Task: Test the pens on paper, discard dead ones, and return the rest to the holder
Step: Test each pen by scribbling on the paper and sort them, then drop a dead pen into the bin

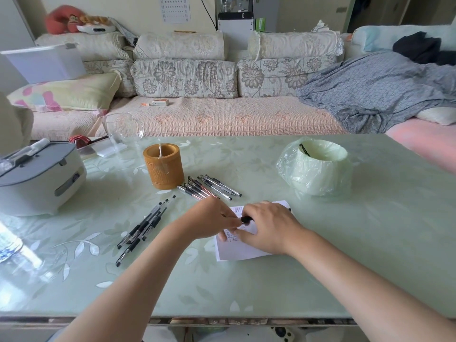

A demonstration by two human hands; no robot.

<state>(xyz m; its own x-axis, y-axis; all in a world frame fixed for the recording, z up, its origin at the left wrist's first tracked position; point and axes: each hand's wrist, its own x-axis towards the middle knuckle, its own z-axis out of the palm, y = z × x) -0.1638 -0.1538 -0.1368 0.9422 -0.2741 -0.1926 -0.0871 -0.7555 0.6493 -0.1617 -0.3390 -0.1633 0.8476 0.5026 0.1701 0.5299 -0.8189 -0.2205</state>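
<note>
My left hand (pixel 209 219) and my right hand (pixel 267 225) meet over a white sheet of paper (pixel 243 249) marked with small scribbles. Both pinch one black pen (pixel 246 219) between them, just above the sheet. A brown cylindrical pen holder (pixel 164 166) stands behind, to the left. Several pens lie in a pile (pixel 209 187) right of the holder. A second group of several black pens (pixel 143 228) lies left of my left arm. A small bin lined with a green plastic bag (pixel 318 166) sits at the right, with one pen inside it.
A white and grey appliance (pixel 37 178) stands at the table's left edge. A glass jug (pixel 122 130) and a white block stand behind the holder. A sofa with cushions and a blue blanket runs along the far side. The table's front edge (pixel 222 318) is near me.
</note>
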